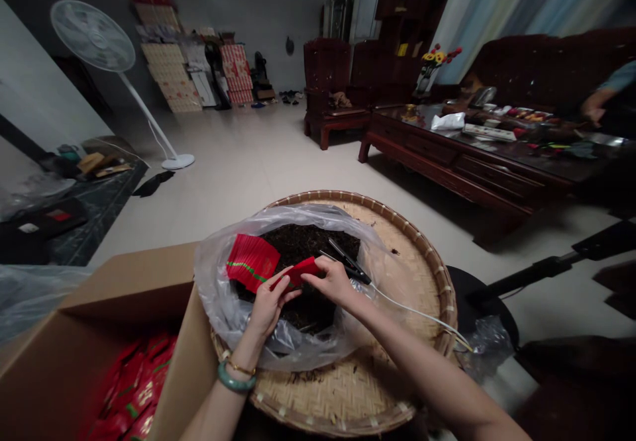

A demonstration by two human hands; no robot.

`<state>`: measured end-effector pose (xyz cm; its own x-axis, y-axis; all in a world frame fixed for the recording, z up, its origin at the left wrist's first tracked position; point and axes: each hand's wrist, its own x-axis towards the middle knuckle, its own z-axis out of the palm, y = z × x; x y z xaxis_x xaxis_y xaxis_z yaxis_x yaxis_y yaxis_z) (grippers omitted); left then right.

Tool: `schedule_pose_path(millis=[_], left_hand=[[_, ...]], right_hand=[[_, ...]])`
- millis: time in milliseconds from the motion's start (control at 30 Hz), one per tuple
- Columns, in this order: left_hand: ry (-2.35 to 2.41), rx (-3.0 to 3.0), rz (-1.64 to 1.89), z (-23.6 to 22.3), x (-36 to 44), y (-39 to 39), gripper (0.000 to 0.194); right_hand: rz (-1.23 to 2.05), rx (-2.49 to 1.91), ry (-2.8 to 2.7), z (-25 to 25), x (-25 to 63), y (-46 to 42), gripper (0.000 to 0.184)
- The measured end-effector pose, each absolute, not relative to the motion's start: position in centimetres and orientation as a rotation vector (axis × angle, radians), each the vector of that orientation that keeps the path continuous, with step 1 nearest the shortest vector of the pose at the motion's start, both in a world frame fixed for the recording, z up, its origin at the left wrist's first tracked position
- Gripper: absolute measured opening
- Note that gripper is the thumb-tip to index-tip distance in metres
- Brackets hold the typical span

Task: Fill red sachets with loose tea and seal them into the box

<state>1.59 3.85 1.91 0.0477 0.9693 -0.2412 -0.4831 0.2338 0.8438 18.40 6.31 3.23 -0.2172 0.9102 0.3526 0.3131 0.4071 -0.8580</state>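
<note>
**Red packet [301, 270] in fine handling, over the plastic bag [211, 308]**

Left of the bag: cardboard box [183, 345], stiff and brown, with loose glossy packets [134, 388] inside. In the bag's left part: fanned row of packets [252, 260], flat, thin, red with a green band, near the dark crumbly material [293, 234]. Above the bag's middle: left hand [271, 303], gripping the red packet at one end; right hand [334, 283], pinching the other. In judgement, step in hand: working of the packet's edge; next move calling for light, steady fingertips. Toward the bag's right side: black two-armed tool [348, 259], slim, corded. Beneath the bag and beyond its right: round tray [342, 401], woven, rough.
</note>
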Motion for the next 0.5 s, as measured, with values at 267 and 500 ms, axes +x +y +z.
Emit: schedule_pose_path(millis=[267,500], left_hand=[[0.940,0.642,1.215,2.0,1.6,3.9,0.051],[1.082,0.783,1.206,0.9,1.6,4.1,0.049]], right_hand=[[1.655,-0.919,-1.406,2.7,18.2,6.7,0.036],[1.803,-0.914,-1.196,1.9,19.0,7.3,0.039]])
